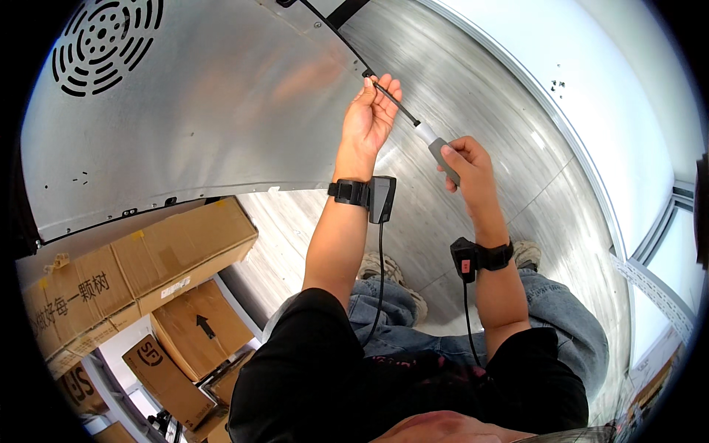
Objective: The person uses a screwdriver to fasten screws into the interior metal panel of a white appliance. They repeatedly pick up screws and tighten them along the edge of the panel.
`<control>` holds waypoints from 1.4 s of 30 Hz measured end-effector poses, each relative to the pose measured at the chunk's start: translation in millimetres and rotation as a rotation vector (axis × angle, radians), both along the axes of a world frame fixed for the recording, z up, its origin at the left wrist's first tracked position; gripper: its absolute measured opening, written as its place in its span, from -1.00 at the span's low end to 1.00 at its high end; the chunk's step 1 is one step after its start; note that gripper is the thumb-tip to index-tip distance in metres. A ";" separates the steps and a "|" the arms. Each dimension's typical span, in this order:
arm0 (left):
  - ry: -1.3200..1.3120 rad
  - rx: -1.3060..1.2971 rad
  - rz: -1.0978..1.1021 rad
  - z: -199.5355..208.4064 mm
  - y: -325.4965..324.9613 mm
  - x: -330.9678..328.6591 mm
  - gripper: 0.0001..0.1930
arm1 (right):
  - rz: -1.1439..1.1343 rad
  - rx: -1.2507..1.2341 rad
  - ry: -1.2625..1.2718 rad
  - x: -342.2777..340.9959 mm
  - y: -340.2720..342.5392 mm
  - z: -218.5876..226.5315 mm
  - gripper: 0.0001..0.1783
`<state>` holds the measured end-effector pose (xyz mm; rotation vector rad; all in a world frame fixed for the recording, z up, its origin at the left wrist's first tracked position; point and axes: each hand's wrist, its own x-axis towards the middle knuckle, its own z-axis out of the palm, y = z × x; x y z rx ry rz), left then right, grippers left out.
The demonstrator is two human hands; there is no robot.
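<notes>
A screwdriver (pixel 443 159) with a grey handle and a long dark shaft slants from my right hand up toward the edge of a large metal panel (pixel 244 111). My right hand (pixel 471 168) is closed around its handle. At the far end of the shaft, the thumb and forefinger of my left hand (pixel 369 118) pinch near the tip, against a small black fitting (pixel 367 74) on the panel's edge. The other left fingers are loosely curled. My left fingertips hide the exact tip of the screwdriver and whatever it touches.
Brown cardboard boxes (pixel 192 247) are stacked at the lower left, below the panel, which has a round vent pattern (pixel 103 44). A curved white surface (pixel 591 88) runs along the right. Grey wood-look flooring (pixel 539 177) lies between. Cables (pixel 382 273) hang from both wrist devices.
</notes>
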<state>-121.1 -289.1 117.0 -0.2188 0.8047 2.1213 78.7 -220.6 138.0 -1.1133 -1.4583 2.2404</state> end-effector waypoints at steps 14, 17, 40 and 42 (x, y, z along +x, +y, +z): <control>0.154 -0.118 0.028 13.2 9.1 -9.5 -0.79 | -0.047 0.205 0.153 -29.7 -27.3 -12.5 -0.76; 0.155 -0.127 0.045 12.9 7.6 -12.1 -0.80 | -0.043 0.245 0.132 -31.8 -25.2 -9.5 -0.76; 0.227 -0.198 -0.059 27.2 4.3 -12.2 -0.80 | 0.072 -0.143 0.047 -31.0 1.1 14.0 -0.68; 0.240 -0.291 -0.033 26.2 5.2 -13.7 -0.82 | 0.045 0.010 0.024 -29.4 -2.6 11.7 -0.67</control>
